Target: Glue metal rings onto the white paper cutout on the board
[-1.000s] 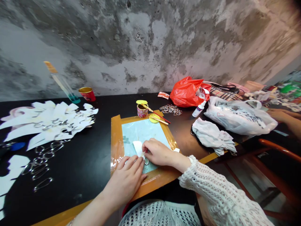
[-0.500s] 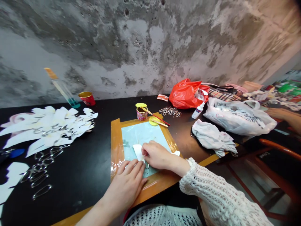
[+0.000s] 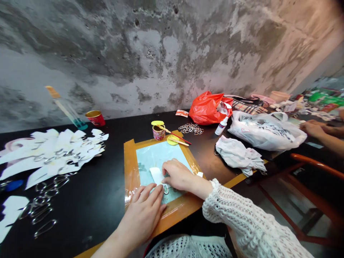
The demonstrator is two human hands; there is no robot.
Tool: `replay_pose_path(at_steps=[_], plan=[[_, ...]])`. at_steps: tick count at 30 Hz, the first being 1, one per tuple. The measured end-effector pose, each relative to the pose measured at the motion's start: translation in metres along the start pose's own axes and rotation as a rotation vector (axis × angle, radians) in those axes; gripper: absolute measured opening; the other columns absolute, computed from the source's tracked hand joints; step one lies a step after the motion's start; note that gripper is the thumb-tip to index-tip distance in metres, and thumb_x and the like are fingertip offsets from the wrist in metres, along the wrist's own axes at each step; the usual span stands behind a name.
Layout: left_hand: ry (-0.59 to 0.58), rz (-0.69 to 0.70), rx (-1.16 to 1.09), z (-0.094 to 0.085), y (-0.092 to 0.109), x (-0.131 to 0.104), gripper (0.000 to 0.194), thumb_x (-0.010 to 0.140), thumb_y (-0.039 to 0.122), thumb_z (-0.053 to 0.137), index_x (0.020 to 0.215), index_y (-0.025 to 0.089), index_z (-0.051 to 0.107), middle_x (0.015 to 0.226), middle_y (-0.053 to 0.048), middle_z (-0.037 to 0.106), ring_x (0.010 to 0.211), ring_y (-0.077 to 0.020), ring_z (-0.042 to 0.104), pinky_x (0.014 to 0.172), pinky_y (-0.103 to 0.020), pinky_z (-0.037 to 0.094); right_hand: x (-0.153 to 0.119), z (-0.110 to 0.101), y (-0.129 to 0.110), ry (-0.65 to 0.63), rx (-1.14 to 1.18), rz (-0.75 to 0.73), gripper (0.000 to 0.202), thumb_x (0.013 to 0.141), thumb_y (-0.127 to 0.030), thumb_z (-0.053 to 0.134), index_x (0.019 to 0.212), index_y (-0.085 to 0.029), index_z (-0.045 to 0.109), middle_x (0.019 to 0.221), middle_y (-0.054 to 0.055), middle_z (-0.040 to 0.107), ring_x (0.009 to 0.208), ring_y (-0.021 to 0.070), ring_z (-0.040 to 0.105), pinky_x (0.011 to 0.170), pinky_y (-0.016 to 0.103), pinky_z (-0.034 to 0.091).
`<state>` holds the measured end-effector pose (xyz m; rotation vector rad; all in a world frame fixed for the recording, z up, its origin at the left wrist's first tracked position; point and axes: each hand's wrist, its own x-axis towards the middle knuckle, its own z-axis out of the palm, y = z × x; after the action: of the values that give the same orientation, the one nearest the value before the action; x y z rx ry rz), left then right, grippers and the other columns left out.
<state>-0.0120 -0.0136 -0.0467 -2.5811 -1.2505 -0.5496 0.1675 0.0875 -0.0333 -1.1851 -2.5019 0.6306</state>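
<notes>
My left hand [image 3: 145, 208] lies flat with its fingers stretched over the lower left of a pale blue sheet [image 3: 143, 154]. Its fingertips touch the lower end of a white strip [image 3: 155, 174]. A small metal ring [image 3: 166, 189] shows at that end, just right of those fingertips. My right hand [image 3: 178, 174] is closed, its curled fingers and thumb at the strip's right edge; the exact contact is partly hidden. Brown tape [image 3: 129, 168] borders the sheet. Behind it stand a small open tub [image 3: 158, 133] and a yellow lid [image 3: 172, 140], with brushes resting across.
White strips with metal rings [image 3: 67, 150] are heaped at left, above loose metal loops [image 3: 40, 208]. More loops [image 3: 191, 128] lie behind the sheet. Rightward are a red bag [image 3: 205, 107], a white bottle [image 3: 221, 126], a cloth [image 3: 240, 154] and a white bag [image 3: 266, 130]. Another person's hand [image 3: 313, 128] shows far right.
My right fingers have shifted slightly off the strip's middle, so more of the strip and the ring shows. My left hand stays pressed down. The view has turned a little right.
</notes>
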Motion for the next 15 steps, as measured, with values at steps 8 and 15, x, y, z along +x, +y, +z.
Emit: replay_pose_path(at_steps=[8,15], plan=[[-0.017,-0.024,-0.040,0.001,-0.004,0.002,0.028,0.096,0.027,0.047,0.111,0.018,0.068,0.117,-0.002,0.071,0.113,-0.0267,0.056,0.098,-0.041,0.032,0.002,-0.002,-0.001,0.030,0.121,0.058,0.025,0.072,-0.021,0.080,0.084,-0.019,0.059,0.081,0.001,0.059,0.083,0.0175,0.051,0.067,0.025,0.036],[0.010,-0.035,-0.066,0.003,-0.005,0.001,0.025,0.094,0.025,0.050,0.112,0.019,0.066,0.118,-0.001,0.071,0.112,-0.0254,0.056,0.097,-0.039,0.032,-0.002,0.002,0.012,0.147,0.303,0.173,0.021,0.076,-0.022,0.077,0.084,-0.019,0.058,0.072,-0.004,0.055,0.072,0.0124,0.050,0.063,0.022,0.034]])
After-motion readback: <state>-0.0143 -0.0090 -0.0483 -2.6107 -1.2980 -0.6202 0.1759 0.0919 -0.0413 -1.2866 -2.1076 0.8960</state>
